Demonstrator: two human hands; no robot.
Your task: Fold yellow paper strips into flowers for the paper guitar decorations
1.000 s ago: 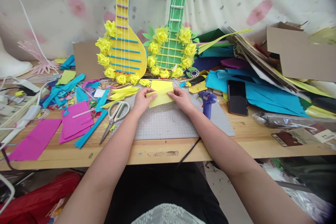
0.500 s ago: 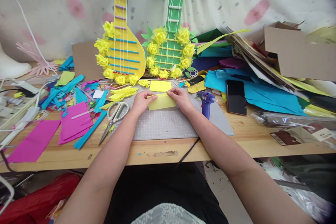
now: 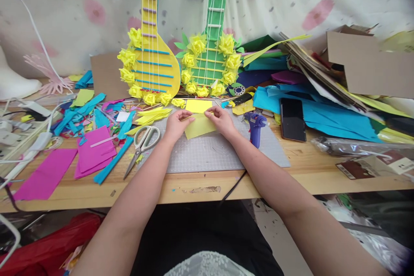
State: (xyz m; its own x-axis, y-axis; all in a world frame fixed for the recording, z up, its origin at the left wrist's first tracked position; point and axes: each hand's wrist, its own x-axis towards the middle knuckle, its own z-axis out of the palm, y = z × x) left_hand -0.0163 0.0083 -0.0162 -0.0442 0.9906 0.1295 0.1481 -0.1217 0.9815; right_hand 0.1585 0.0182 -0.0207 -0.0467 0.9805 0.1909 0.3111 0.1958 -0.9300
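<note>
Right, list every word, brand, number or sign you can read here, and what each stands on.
No text is readable.
Brown-and-white packaging: printed marks, too small and blurred to read.
Cutting mat: grid lines, no legible numbers.
Phone: dark screen, no legible text.

Tabletop (image 3: 186, 181): pale wood, worn patch (image 3: 205, 189) near front edge
Centre: grey cutting mat (image 3: 207, 157)
Left half: scissors (image 3: 138, 151)
Front edge, left: magenta sheet (image 3: 48, 174)
Right side: clear plastic packaging (image 3: 336, 146)

Paper sheet (image 3: 200, 127): pale yellow. Cutting mat (image 3: 207, 155): grey, white-gridded. Glue gun (image 3: 255, 133): blue. Backdrop (image 3: 274, 13): white, pink-and-purple flowers.
</note>
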